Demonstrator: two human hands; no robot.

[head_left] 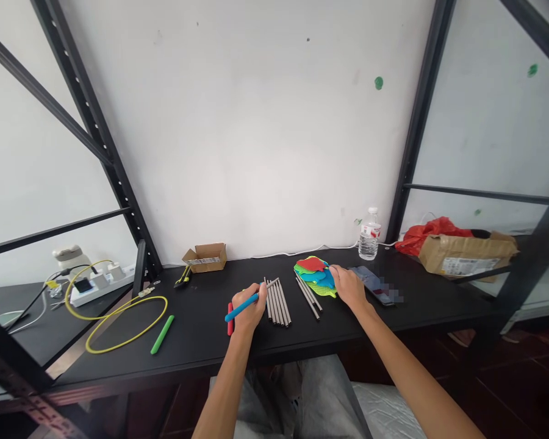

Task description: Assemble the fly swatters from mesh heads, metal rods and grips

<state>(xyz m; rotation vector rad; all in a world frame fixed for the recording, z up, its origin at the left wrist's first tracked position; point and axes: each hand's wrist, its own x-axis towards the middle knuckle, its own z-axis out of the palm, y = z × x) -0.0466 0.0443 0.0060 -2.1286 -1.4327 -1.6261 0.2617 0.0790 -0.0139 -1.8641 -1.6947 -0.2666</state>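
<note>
My left hand (247,311) is closed around a blue tube handle (242,306) with a thin grey metal rod (271,283) sticking out to the right. Beneath and right of that hand lies a row of several grey rods (281,308). A red tube handle (230,320) is just left of it. My right hand (348,285) pinches the edge of a blue flat plastic piece (328,277) in a stack. A red flat piece (312,264) and a yellow-green mesh piece (324,290) share that stack. More grey rods (308,297) lie beside it, partly under it.
A green tube handle (162,334) and a looped yellow cable (119,350) lie at left, near a power strip (103,286). Behind stand a small open carton (205,259) and a water bottle (369,235). A phone (375,285) and a cardboard box (466,253) are at right.
</note>
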